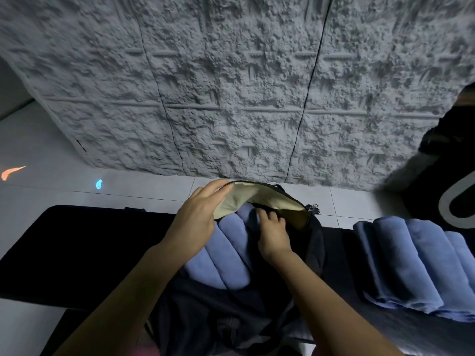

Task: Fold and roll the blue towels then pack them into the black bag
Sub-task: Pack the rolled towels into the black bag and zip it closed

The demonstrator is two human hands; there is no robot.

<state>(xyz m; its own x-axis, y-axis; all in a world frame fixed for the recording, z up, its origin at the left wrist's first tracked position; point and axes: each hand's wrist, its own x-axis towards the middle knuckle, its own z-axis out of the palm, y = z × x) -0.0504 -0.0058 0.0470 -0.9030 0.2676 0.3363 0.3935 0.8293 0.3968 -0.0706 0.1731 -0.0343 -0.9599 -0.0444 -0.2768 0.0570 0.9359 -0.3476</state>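
The black bag (314, 242) lies open on a dark mat, its beige-lined flap (259, 196) lifted. My left hand (198, 217) holds that flap up by its edge. Rolled blue towels (226, 255) lie side by side in the bag's mouth. My right hand (273, 231) reaches into the opening, its fingers curled on a rolled towel deep inside; the fingertips are partly hidden in shadow. Several more rolled blue towels (416, 263) lie in a row on the mat to the right.
The black mat (77, 250) spreads across a white tiled floor (51, 155). A grey textured wall panel (231, 86) rises just behind the bag. A dark object with a white curved mark (452, 201) stands at the right edge.
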